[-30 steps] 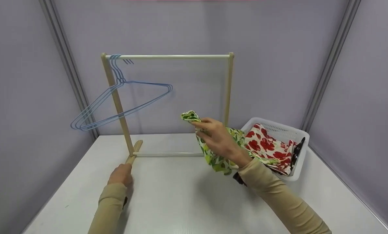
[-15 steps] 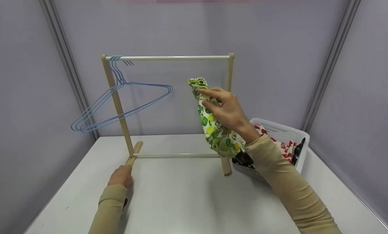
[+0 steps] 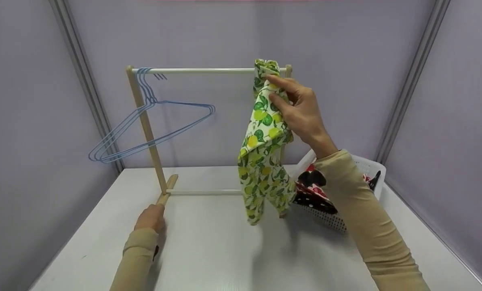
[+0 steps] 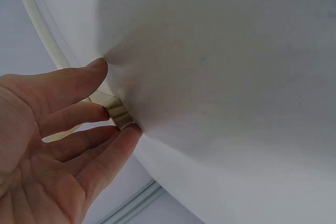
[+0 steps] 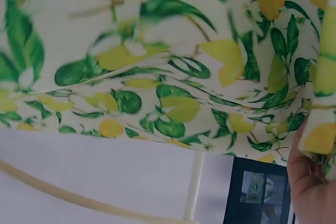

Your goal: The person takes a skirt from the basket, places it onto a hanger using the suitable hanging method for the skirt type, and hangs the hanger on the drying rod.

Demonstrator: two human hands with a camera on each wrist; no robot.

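My left hand (image 3: 150,218) holds the front end of the wooden clothes rack's left foot (image 3: 163,198) on the white table. The left wrist view shows the foot's end (image 4: 119,114) between thumb and fingers. Up near the rack's bar, my right hand (image 3: 303,111) pinches a white garment with a lemon and green leaf print (image 3: 265,157). It hangs down in folds, two narrow ends lowest; its exact kind cannot be told. The print (image 5: 157,51) fills much of the right wrist view. Several blue wire hangers (image 3: 152,141) hang at the bar's left end.
A white plastic basket (image 3: 376,169) stands at the right, partly behind my right forearm. Red-patterned and black dotted cloth (image 3: 314,202) lies in it and over its near side. Grey walls (image 3: 208,32) enclose the table (image 3: 200,250). The garment hides much of the rack's right post.
My right hand has lifted the lemon-print garment up and to the right, away from the basket, and it now hangs lengthwise. My left hand stays on the rack's foot.
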